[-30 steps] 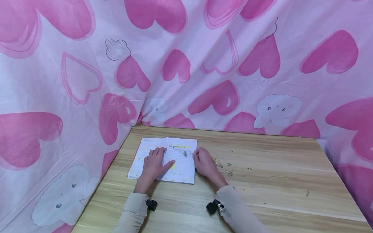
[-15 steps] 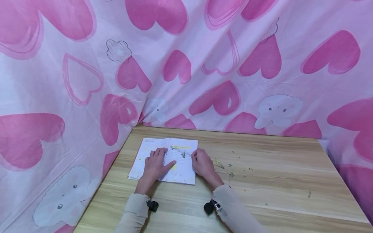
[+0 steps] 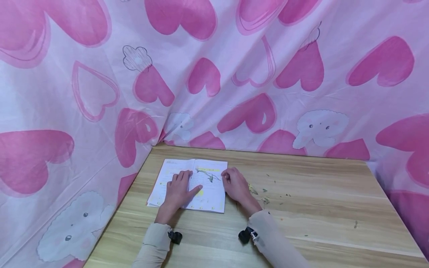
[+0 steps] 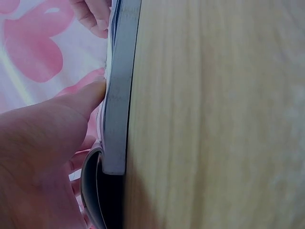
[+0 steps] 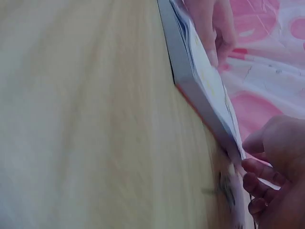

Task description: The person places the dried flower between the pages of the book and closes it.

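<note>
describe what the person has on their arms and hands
Both hands, the left hand and the right hand, are bare, with no gloves or rings visible. Each forearm is covered by a pale beige long sleeve, the left sleeve and the right sleeve. A small black camera sits at each wrist, the left camera and the right camera.

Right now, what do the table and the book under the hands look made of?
The table looks like pale wood or a wood-look laminate with a matte finish: straight grain lines run along it. The book is paper: thin white printed pages with yellow marks, and stacked page edges show.
</note>
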{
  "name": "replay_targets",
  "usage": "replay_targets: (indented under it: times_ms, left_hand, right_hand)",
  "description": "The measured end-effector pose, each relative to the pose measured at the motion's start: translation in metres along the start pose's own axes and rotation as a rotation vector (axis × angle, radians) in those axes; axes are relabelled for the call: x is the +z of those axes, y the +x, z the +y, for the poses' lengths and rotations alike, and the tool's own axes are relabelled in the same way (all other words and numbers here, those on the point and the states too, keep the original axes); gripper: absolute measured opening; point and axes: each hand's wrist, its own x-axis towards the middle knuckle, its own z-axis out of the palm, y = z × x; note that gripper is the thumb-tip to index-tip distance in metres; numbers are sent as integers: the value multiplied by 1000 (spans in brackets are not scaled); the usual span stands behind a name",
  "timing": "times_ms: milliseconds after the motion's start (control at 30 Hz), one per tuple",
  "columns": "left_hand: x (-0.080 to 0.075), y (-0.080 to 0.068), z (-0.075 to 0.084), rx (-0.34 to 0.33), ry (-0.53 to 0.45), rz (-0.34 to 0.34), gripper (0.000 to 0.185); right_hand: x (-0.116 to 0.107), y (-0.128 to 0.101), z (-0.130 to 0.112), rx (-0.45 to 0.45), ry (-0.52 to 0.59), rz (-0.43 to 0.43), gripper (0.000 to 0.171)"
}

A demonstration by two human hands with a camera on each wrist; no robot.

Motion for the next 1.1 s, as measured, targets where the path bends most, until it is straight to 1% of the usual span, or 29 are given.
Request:
replay_targets:
  times_ms: [100, 267, 367, 467, 633, 733, 867, 1000, 1100]
  left_hand:
    - [0, -1, -1, 6, -3, 4, 80]
    - [0, -2, 0, 2, -7, 8, 80]
    - [0, -2, 0, 10, -14, 8, 80]
    - [-1, -2, 1, 16, -16, 5, 80]
    - [-4, -4, 3, 20, -25, -2, 78]
    - [-5, -6, 3, 27, -10, -15, 79]
    - [-7, -9, 8, 39, 26, -14, 80]
    - [-7, -10, 12, 57, 47, -14, 85]
    - [-7, -11, 15, 79, 44, -12, 90]
  right_hand:
    - [-4, 4, 6, -21, -25, -9, 23]
    - [-13, 9, 17, -80, -82, -90, 44]
    - [-16, 12, 21, -114, -113, -132, 52]
    - [-17, 13, 24, -127, -139, -165, 56]
    - [-17, 13, 26, -131, -142, -184, 60]
    - [-17, 13, 26, -131, -121, -180, 59]
    - [-16, 13, 27, -121, -116, -187, 59]
    - [-18, 13, 27, -119, -119, -187, 59]
    - [-20, 12, 26, -120, -105, -185, 60]
